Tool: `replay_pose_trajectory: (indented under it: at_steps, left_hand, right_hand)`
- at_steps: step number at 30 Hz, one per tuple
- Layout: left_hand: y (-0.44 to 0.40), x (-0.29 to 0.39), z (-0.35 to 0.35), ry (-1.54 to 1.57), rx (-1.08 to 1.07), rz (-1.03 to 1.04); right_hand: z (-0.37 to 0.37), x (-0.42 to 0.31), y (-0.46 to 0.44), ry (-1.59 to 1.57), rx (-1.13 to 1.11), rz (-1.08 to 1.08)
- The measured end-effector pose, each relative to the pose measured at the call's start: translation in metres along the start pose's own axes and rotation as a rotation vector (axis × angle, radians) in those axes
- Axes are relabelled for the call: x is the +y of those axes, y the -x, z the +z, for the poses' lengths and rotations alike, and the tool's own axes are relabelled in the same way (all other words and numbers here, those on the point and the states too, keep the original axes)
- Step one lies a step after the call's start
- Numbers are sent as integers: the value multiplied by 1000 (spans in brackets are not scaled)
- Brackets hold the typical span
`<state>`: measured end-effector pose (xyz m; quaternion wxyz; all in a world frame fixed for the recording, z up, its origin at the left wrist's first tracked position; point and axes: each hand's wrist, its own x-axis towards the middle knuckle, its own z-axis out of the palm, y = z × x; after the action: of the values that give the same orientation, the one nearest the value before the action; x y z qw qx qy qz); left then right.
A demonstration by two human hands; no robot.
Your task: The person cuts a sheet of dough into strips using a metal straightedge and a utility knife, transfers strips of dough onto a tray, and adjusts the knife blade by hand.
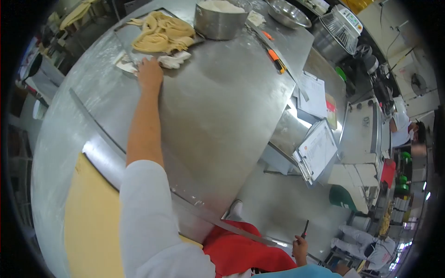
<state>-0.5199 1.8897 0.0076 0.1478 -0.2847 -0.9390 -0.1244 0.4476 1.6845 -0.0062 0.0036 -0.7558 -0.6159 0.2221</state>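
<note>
My left hand (150,74) reaches to the far left of the steel table, its fingers closed on a bunched white cloth (174,60). Just beyond it lies a pile of folded yellow dough strips (163,31). Low at the right, beside my red apron (250,248), my right hand (300,249) grips a slim black tool with a reddish part (305,229); its exact kind is too small to make out. A long metal strip (99,127) crosses the table under my left arm. Next to it a flat yellow dough sheet (92,217) is partly covered by my sleeve.
A steel pot of white flour (220,21) and a steel bowl (289,14) stand at the back. An orange utility knife (276,61) lies near the table's right edge. Clipboards with papers (317,150) rest on a lower surface. Other people are at the far right.
</note>
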Motion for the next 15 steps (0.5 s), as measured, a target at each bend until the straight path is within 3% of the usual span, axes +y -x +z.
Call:
replay_pose_trajectory:
  at_steps: [5, 8, 10, 12, 13, 15]
  left_hand:
    - [-49, -16, 10, -7, -45, -16]
    - [-124, -51, 57, 72, -143, 26]
    - [-140, -58, 84, 96, -242, 66]
    - [-134, -82, 77, 572, 374, 87]
    - [-129, -95, 66, 546, 383, 77]
    - [-106, -105, 37, 264, 481, 327]
  right_hand:
    - [-17, 3, 32, 7, 1, 149]
    - [-43, -85, 51, 4, -57, 255]
    - [-39, -57, 48, 63, 2, 139]
    - [-42, -49, 45, 110, 14, -5]
    - [-51, -79, 38, 122, -25, -116]
    - [-54, -106, 13, 88, -49, -464]
